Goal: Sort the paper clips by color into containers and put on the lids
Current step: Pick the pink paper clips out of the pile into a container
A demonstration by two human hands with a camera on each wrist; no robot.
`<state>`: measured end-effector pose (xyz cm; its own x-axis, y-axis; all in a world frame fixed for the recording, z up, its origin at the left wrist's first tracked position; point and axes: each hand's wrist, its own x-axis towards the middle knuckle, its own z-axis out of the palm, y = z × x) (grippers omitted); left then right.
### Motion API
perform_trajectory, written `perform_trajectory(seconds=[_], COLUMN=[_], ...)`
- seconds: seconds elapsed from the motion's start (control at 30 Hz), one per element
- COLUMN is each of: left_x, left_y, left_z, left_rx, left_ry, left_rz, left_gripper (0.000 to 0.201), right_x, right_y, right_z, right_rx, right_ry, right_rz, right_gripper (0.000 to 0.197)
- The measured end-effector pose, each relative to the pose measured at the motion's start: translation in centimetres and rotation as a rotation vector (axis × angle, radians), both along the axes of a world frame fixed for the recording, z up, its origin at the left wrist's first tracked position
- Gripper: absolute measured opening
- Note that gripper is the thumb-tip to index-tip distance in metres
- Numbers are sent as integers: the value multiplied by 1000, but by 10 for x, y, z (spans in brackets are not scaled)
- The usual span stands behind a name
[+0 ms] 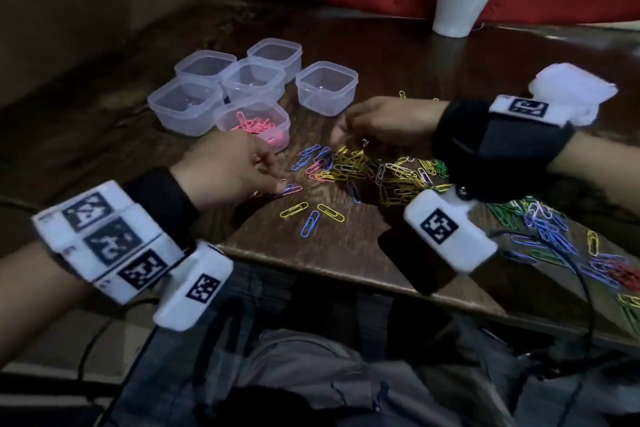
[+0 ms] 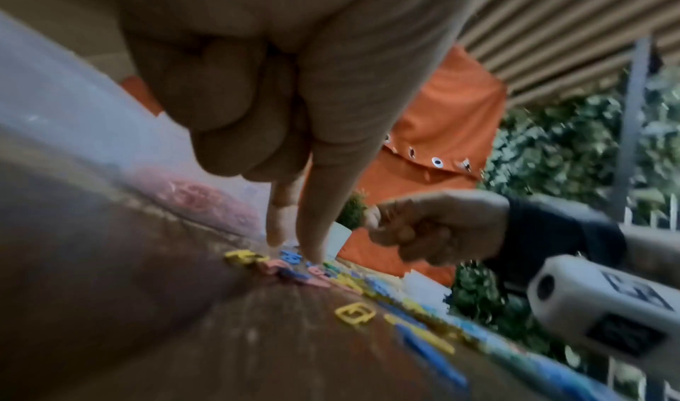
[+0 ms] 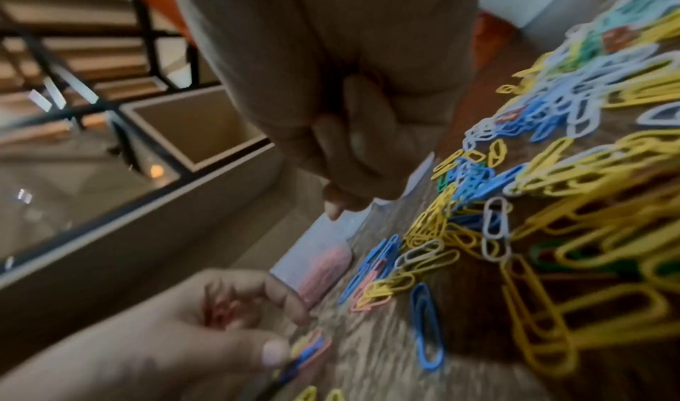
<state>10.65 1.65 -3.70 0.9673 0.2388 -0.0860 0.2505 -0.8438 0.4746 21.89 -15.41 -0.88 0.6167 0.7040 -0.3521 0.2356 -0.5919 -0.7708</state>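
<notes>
Left hand (image 1: 228, 166): grip pinches pink clips on the grainy wooden counter (image 1: 346, 253). Right hand (image 1: 377, 121): grip curled, contents unclear. Wire paper clips (image 1: 374, 170) heaped mid-counter; six clear square tubs (image 1: 325, 87) toward the far-left corner.

containers (image 1: 242, 87) clustered, clips (image 1: 374, 173) strewn between hands

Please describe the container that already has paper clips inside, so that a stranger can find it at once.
On the dark wooden table, six clear plastic containers stand in a cluster at the far left. Take the container nearest the person. It alone holds pink paper clips.
</notes>
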Motion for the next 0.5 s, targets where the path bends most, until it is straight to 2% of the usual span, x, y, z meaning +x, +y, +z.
perform_trajectory(seconds=[0.07, 0.13, 0.27, 0.33, 0.43, 0.5], left_x=[2, 3, 3, 2, 5, 6], left_y=[-1, 0, 5, 6, 9, 9], left_z=[-1, -3, -5, -5, -5, -4], left_rx=[93, 95, 102, 105, 97, 82], left_ry=[6, -5, -54, -62, -1, 30], left_rz=[-25, -34, -49, -52, -94, -111], left_gripper=[14, 11, 14, 16, 14, 14], right_x=[0, -3, -6, -4, 0, 2], right_y=[14, 26, 44, 51, 55, 54], right_z=[-2, -5, -13, -16, -16, -16], right_rx=[-120, -237, -334, -362, -401, -390], right_ry=[-217, -425, -662, -695, -573, -468], right_rz=[123, 246, 375, 403, 393, 354], right_gripper=[23, 25, 25, 22, 6, 25])
